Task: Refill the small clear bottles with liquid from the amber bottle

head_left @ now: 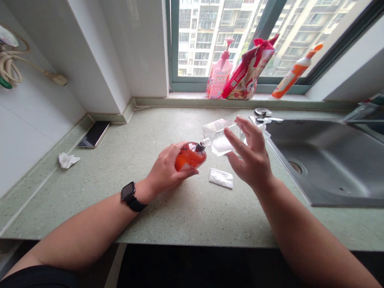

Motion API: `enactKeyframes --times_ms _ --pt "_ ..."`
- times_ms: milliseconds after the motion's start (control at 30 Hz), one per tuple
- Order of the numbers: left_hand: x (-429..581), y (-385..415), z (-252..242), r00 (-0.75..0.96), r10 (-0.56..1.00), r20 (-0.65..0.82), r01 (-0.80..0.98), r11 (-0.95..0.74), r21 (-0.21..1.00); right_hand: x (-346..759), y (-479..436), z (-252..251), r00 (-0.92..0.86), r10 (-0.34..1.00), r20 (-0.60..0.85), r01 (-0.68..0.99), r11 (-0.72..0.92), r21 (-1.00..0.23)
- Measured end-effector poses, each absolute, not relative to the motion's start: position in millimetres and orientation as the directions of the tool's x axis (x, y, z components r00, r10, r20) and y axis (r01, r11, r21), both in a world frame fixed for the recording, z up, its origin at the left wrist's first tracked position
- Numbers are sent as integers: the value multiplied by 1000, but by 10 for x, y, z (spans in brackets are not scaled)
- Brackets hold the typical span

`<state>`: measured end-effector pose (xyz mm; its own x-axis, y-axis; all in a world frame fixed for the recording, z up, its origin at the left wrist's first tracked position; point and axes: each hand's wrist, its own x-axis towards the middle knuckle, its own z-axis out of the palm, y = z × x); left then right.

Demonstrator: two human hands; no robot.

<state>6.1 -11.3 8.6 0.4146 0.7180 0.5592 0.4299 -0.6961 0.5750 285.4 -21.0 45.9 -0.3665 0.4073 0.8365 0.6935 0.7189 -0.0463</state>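
Note:
My left hand (169, 166) is wrapped round an orange-red bottle (191, 158) that leans to the right over the counter. In my right hand (252, 157) a clear bottle (223, 139) is tipped on its side, its threaded neck pointing left and down. The two bottle mouths meet at a dark ring or funnel (200, 147) on top of the orange-red one. Whether liquid passes between them is too small to tell. A folded white tissue (221, 178) lies on the counter just below the clear bottle.
At the right is a steel sink (335, 163); a white pump top (267, 121) stands by its corner. A pink pump bottle (220, 75), red bag (249, 71) and orange-white bottle (292, 76) line the windowsill. A phone (94, 134) and crumpled tissue (68, 160) lie left.

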Motion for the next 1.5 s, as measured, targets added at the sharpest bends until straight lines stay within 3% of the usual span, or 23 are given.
enactKeyframes --times_ms 1500 --pt "60 -113 82 415 710 569 423 -704 570 2846 -253 505 -379 409 830 708 706 -25"
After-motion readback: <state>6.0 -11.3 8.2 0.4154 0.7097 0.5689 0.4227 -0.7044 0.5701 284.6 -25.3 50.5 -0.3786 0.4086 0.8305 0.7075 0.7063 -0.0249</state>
